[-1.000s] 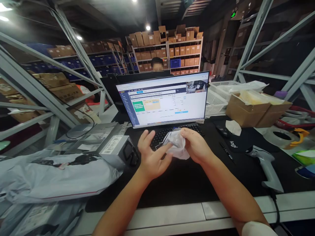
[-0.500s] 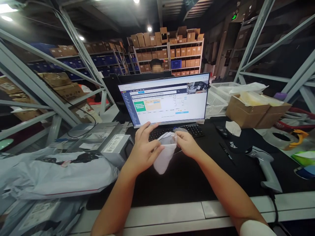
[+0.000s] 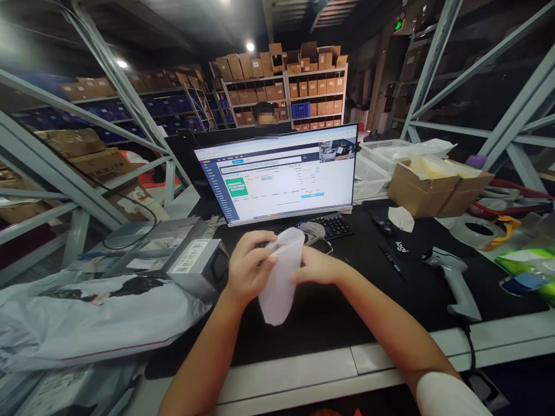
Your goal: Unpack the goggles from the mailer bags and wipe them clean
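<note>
A small white plastic bag [image 3: 281, 280] hangs between both hands over the black desk mat [image 3: 329, 312]. My left hand [image 3: 246, 267] pinches its upper left edge, fingers closed on it. My right hand [image 3: 318, 267] grips it from the right, partly hidden behind the bag. Just beyond them lie a black keyboard [image 3: 333, 224] and a monitor [image 3: 277, 173] showing a software page.
A grey label printer [image 3: 197, 261] and grey mailer bags [image 3: 95, 318] lie to the left. A barcode scanner [image 3: 453, 280], a pen [image 3: 391, 261], tape rolls [image 3: 477, 231], cardboard boxes [image 3: 429, 188] and white baskets [image 3: 375, 167] are to the right. A person sits behind the monitor.
The crumpled bag has been drawn out and now hangs lengthwise. Both hands shifted slightly left and nearer; the left hand went from open beside the bag to pinching it.
</note>
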Action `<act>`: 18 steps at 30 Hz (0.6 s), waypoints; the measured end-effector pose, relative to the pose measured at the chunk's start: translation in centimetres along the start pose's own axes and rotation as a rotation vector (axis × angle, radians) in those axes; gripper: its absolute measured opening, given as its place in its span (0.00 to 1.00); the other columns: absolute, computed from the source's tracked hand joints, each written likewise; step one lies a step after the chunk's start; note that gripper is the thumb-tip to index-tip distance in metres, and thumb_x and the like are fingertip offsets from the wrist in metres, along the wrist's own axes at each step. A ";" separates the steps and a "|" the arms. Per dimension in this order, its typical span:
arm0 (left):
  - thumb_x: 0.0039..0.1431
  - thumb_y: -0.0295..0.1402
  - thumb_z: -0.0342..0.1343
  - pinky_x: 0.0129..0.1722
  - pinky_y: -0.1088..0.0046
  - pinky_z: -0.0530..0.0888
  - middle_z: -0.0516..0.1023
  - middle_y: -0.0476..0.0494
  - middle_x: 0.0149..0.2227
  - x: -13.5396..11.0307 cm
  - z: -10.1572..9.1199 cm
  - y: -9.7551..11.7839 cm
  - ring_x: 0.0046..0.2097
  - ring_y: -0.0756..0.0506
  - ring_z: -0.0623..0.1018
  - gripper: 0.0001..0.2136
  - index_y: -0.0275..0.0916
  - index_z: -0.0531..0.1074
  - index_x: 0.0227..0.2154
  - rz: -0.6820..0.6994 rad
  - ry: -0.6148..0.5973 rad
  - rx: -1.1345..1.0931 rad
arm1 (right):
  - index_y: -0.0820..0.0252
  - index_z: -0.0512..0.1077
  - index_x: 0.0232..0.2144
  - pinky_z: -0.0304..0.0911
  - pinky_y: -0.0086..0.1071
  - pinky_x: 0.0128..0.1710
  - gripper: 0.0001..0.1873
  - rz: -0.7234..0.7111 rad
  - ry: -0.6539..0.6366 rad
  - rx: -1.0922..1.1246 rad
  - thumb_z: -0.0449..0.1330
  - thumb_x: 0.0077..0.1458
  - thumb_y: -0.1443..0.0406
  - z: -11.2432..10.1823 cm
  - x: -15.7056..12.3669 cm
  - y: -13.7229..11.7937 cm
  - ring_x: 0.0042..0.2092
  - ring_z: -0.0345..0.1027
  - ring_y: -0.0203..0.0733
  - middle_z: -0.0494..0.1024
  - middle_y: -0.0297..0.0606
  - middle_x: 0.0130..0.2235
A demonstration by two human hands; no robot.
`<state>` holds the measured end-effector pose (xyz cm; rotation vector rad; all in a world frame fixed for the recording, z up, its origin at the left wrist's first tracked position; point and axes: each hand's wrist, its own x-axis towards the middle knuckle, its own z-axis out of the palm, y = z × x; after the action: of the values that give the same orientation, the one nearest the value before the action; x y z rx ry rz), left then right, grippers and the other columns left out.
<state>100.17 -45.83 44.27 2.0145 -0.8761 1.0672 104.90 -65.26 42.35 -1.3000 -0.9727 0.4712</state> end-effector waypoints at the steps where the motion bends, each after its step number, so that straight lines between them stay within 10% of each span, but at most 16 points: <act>1: 0.61 0.31 0.58 0.48 0.61 0.76 0.78 0.39 0.47 0.0 0.3 -0.1 0.49 0.41 0.78 0.03 0.41 0.75 0.32 -0.007 -0.038 -0.030 | 0.60 0.69 0.53 0.63 0.42 0.54 0.36 -0.011 -0.035 0.005 0.70 0.47 0.48 0.4 0.1 0.1 0.53 0.68 0.50 0.73 0.45 0.53; 7: 0.60 0.43 0.60 0.52 0.57 0.75 0.74 0.34 0.56 -0.9 2.5 -0.6 0.58 0.35 0.74 0.14 0.39 0.73 0.25 -0.510 -0.216 -0.502 | 0.60 0.74 0.45 0.66 0.38 0.48 0.27 0.127 0.090 -0.068 0.71 0.47 0.52 1.2 0.3 1.1 0.45 0.72 0.46 0.78 0.39 0.44; 10: 0.61 0.49 0.56 0.49 0.59 0.76 0.74 0.33 0.55 -1.3 3.9 -0.9 0.55 0.36 0.76 0.18 0.38 0.71 0.28 -0.743 -0.038 -0.770 | 0.63 0.76 0.39 0.66 0.36 0.43 0.24 0.189 0.137 -0.070 0.72 0.45 0.52 0.3 0.0 0.8 0.41 0.71 0.44 0.79 0.38 0.39; 13: 0.62 0.51 0.50 0.50 0.60 0.75 0.76 0.35 0.53 -0.9 5.8 -2.3 0.52 0.39 0.77 0.19 0.39 0.71 0.35 -0.835 0.054 -0.537 | 0.62 0.76 0.37 0.66 0.35 0.42 0.25 0.165 0.245 0.001 0.73 0.42 0.52 -1.4 -0.3 0.0 0.40 0.71 0.44 0.79 0.38 0.37; 18: 0.53 0.46 0.58 0.49 0.62 0.72 0.79 0.35 0.45 1.6 10.1 -7.7 0.46 0.39 0.77 0.18 0.36 0.75 0.37 -0.887 -0.178 -0.105 | 0.60 0.76 0.38 0.68 0.37 0.42 0.27 0.133 0.589 0.296 0.74 0.40 0.49 -5.5 -1.4 -1.2 0.41 0.74 0.47 0.81 0.41 0.39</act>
<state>111.12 -50.20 39.40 2.0812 -0.0513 0.3354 108.33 -69.80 43.21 -1.1392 -0.3123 0.2906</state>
